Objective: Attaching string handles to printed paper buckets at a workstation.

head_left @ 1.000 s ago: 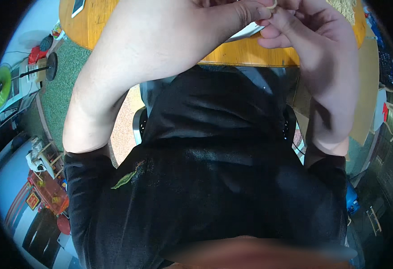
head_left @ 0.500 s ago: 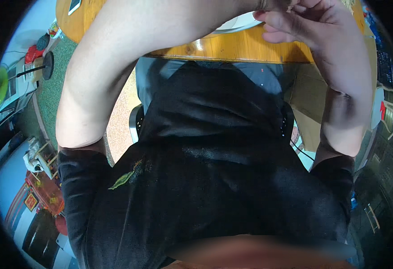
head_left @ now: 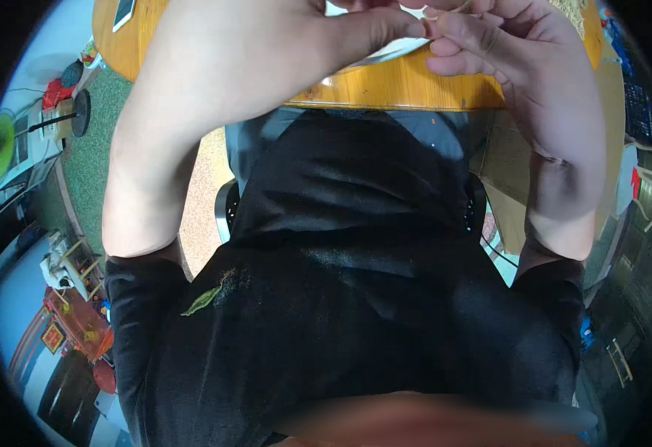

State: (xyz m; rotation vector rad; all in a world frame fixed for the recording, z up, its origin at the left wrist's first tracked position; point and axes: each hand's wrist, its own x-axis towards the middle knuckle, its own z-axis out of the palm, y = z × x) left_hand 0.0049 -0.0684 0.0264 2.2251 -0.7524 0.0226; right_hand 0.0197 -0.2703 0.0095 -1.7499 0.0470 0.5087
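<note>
My left hand (head_left: 367,31) and my right hand (head_left: 501,41) meet at the top of the view, above a wooden table (head_left: 408,86). Thumb and fingertips of each are pinched together and almost touch. A sliver of something thin and green (head_left: 466,6) shows by the right fingers; most of what they pinch is hidden or too small to name. Under the hands lies a round white dish (head_left: 399,49), only its near rim and part of its inside visible.
A phone (head_left: 123,13) rests at the table's far left. Some beige, straw-like material (head_left: 570,10) is at the far right. Below the right forearm stands a cardboard box (head_left: 508,179). A round-based stand (head_left: 81,113) and a green fan (head_left: 0,147) are off to the left.
Both hands have come slightly nearer to me. My left thumb, out of sight before, now shows against the right fingertips, and more of the white dish is visible.
</note>
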